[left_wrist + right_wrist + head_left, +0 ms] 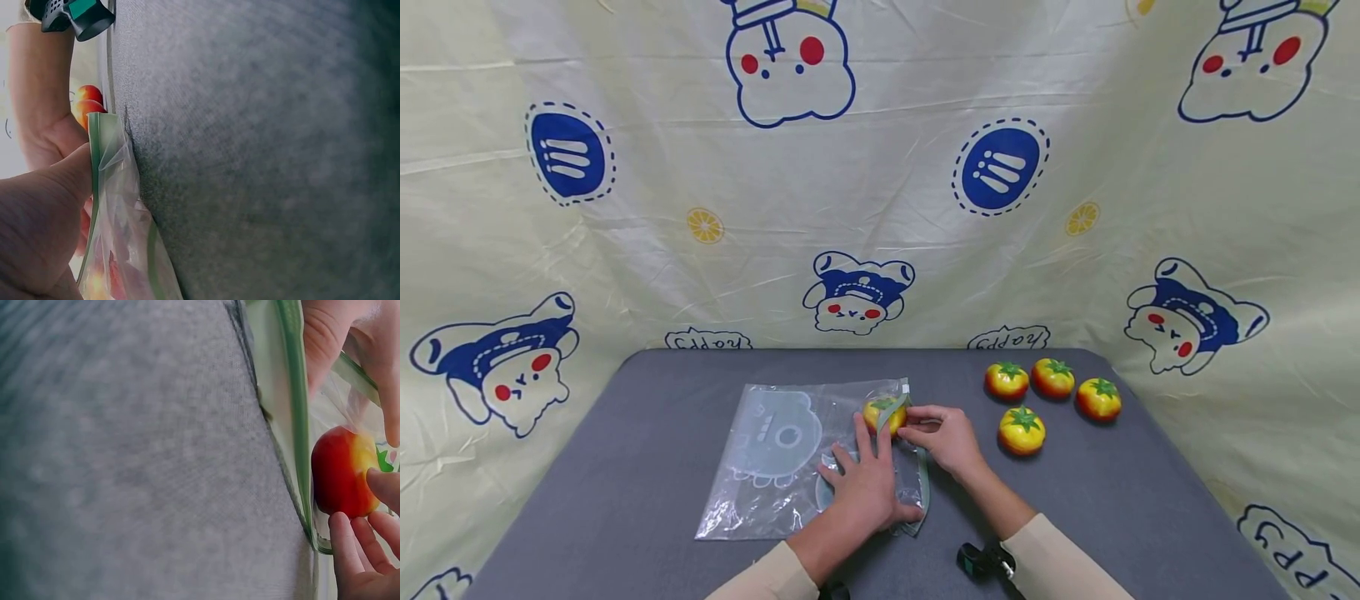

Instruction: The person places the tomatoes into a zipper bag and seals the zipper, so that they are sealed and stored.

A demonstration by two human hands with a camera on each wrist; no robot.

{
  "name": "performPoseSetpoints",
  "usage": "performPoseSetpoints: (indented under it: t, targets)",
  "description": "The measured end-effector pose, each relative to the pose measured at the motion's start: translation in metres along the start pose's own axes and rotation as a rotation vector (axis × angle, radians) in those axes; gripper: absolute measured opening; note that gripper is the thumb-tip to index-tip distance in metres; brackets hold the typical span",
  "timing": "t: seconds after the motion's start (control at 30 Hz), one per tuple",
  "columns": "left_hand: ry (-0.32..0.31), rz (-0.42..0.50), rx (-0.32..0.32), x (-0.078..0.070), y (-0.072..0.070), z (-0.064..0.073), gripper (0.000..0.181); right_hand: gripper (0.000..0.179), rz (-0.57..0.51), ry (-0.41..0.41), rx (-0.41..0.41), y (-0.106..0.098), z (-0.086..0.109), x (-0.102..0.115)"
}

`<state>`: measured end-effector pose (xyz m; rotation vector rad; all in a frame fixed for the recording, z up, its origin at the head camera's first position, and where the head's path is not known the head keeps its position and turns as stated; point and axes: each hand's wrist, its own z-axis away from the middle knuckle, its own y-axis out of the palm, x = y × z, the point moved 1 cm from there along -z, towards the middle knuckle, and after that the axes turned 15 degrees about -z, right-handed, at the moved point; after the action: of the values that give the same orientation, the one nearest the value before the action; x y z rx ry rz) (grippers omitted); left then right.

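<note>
A clear zip bag (775, 500) with a green-edged mouth lies flat, its opening to the right. My left hand (867, 487) rests on it with fingers spread and straight; the thumb lies at the green zip strip (95, 162), which stands raised. Just inside the mouth sits a yellow-red tomato (344, 472) with green leaves on top. My right hand (951, 442) holds that tomato at its right side, thumb on one side and fingertips (340, 525) on another. The left hand's palm is hidden in the head view.
Several more tomatoes (1022, 431) stand at the right of the grey table (647, 467). A patterned cloth (887, 183) hangs behind and at both sides. A black wrist camera (977, 560) sits by the right sleeve (1052, 558).
</note>
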<state>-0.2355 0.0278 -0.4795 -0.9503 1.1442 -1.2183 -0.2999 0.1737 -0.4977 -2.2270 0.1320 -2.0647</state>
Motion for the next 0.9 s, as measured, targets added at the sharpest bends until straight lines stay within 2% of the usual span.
performPoseSetpoints:
  t: [0.4,0.63,0.9]
  targets:
    - [-0.006,0.001,0.01,-0.001,-0.001,-0.001,0.13,0.036,-0.028,-0.007,0.002,-0.015,0.007,0.003]
    - [-0.003,0.001,0.02,-0.001,0.0,-0.002,0.131,0.043,-0.01,-0.032,-0.01,-0.03,0.017,0.007]
    - [-0.001,-0.001,0.021,0.0,0.001,-0.003,0.131,0.045,-0.053,-0.052,-0.031,-0.048,0.032,0.011]
